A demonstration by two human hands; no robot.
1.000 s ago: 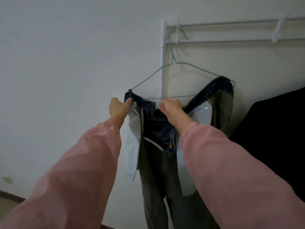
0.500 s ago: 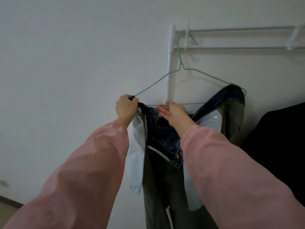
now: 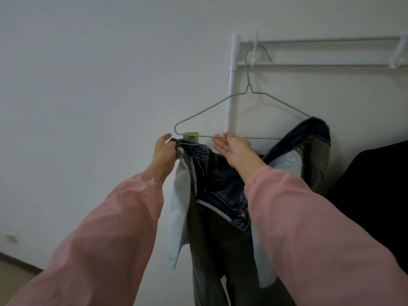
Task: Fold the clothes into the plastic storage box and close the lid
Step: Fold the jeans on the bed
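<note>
A white wall [image 3: 88, 85] is seen behind a white clothes rack [image 3: 231, 96]. The left corner of the waistband of a pair of jeans [image 3: 220, 180] is gripped by the left hand [image 3: 164, 151], with the fingers curled round the denim. The right hand [image 3: 234, 146] is held open, palm up, and its straight fingers are laid against the bottom bar of a green wire hanger [image 3: 249, 88]. The gripped side of the jeans is held just below that bar, while the other side is draped over the hanger's right end. The hanger is hooked at the rack's rails. A dark garment [image 3: 375, 195] is hung at the right.
</note>
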